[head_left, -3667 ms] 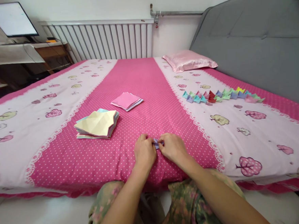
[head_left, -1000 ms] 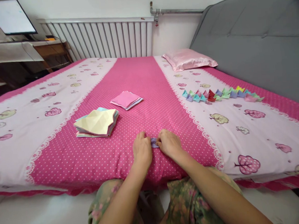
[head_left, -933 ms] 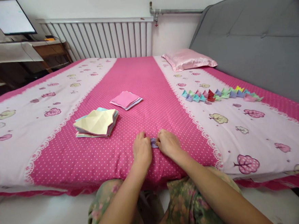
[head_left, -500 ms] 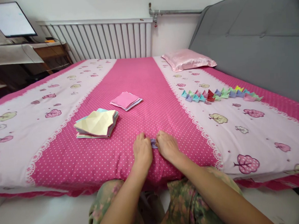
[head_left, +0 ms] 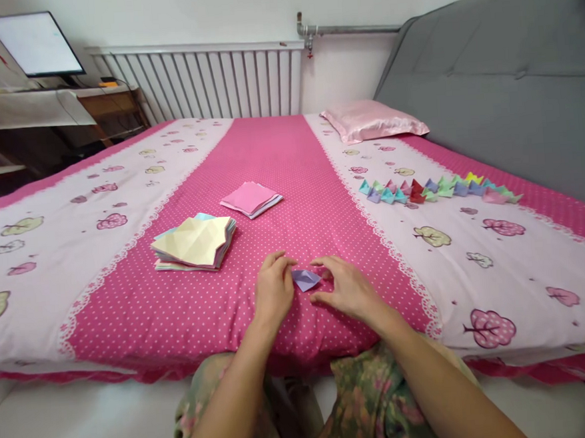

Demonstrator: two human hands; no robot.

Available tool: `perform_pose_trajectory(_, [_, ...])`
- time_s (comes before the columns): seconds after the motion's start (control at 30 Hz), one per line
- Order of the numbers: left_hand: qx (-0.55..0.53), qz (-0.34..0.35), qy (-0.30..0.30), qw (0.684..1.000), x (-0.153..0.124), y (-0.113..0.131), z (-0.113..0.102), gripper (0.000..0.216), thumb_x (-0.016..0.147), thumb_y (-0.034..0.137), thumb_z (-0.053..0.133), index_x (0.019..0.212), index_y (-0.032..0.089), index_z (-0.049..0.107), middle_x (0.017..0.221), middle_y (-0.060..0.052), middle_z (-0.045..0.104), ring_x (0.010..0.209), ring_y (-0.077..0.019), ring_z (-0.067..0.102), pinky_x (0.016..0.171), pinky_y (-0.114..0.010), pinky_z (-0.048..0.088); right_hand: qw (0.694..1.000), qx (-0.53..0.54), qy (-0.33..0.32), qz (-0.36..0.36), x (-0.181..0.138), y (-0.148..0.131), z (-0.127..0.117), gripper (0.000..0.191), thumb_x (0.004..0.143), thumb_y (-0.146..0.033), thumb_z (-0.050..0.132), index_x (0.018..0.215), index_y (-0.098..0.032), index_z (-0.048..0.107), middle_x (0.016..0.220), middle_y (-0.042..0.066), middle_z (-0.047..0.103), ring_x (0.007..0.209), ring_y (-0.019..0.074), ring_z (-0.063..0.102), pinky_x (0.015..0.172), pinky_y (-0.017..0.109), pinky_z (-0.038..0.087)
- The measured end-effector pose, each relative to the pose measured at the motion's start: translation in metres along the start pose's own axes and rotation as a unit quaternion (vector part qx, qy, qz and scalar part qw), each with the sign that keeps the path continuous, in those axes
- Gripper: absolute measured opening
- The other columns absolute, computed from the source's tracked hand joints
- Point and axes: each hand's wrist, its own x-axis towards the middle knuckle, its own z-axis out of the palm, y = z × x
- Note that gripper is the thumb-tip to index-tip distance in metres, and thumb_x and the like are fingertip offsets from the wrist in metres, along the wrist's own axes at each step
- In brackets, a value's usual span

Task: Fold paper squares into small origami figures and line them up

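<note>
Near the front edge of the bedspread (head_left: pixel 277 146), the origami piece (head_left: pixel 306 280) is showing light purple. The bedspread is wearing white dots on deep pink, and tree prints on pale bands. Toward its right edge, origami figures (head_left: pixel 444 187) are displaying blue, green, purple, pink, red and yellow.

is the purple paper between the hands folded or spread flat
Folded: the purple paper shows as a small, pointed shape with a raised peak near its middle, not a flat sheet.
</note>
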Motion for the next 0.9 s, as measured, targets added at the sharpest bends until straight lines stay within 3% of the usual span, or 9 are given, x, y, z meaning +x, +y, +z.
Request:
perform_pose_trajectory(0.17, [0.002, -0.045, 0.054, 0.998, 0.008, -0.010, -0.005, 0.028, 0.080, 0.013, 0.036, 0.086, 0.015, 0.063, 0.095, -0.008, 0.063, 0.095, -0.0184, 0.056, 0.085, -0.034, 0.044, 0.999, 0.022, -0.005, -0.041, 0.002, 0.010, -0.014, 0.032, 0.069, -0.013, 0.065, 0.099, -0.021, 0.059, 0.098, 0.003, 0.060, 0.088, 0.0159, 0.056, 0.078, 0.028, 0.040])
perform_pose_trajectory(0.33, [0.063, -0.040, 0.035, 0.997, 0.015, -0.021, -0.004, 0.030, 0.080, 0.017, 0.034, 0.087, 0.013, 0.062, 0.092, -0.010, 0.064, 0.093, -0.0208, 0.055, 0.088, -0.036, 0.042, 0.997, -0.008, -0.015, -0.074, 0.004, 0.006, -0.016, 0.012, 0.076, -0.014, 0.060, 0.084, -0.020, 0.066, 0.092, 0.002, 0.063, 0.087, 0.0136, 0.056, 0.078, 0.023, 0.040])
perform_pose_trajectory(0.57, [0.143, -0.008, 0.014, 0.990, 0.028, -0.037, 0.009, 0.035, 0.081, 0.027, 0.030, 0.090, 0.011, 0.061, 0.093, -0.012, 0.062, 0.095, -0.0248, 0.053, 0.089, -0.039, 0.041, 0.998, -0.018, 0.015, -0.061, 0.012, 0.008, -0.028, 0.012, 0.078, -0.016, 0.058, 0.083, -0.020, 0.067, 0.084, 0.000, 0.067, 0.081, 0.0113, 0.059, 0.075, 0.019, 0.041])
perform_pose_trajectory(0.73, [0.209, 0.032, 0.017, 0.977, 0.021, -0.024, 0.035, 0.043, 0.084, 0.033, 0.027, 0.099, 0.009, 0.058, 0.106, -0.016, 0.057, 0.104, -0.0267, 0.051, 0.094, -0.041, 0.039, 0.993, 0.011, 0.113, -0.022, 0.002, 0.043, -0.077, 0.015, 0.078, -0.012, 0.055, 0.083, -0.019, 0.068, 0.084, -0.001, 0.069, 0.078, 0.0099, 0.061, 0.075, 0.018, 0.042])
perform_pose_trajectory(0.9, [0.263, 0.114, -0.011, 0.958, 0.017, -0.010, 0.066, 0.047, 0.085, 0.039, 0.029, 0.115, 0.009, 0.050, 0.120, -0.016, 0.053, 0.115, -0.0275, 0.045, 0.100, -0.044, 0.032, 0.980, -0.029, 0.181, 0.078, -0.019, 0.116, -0.145, 0.012, 0.077, -0.017, 0.057, 0.083, -0.021, 0.068, 0.084, -0.002, 0.070, 0.079, 0.0112, 0.063, 0.075, 0.021, 0.044])
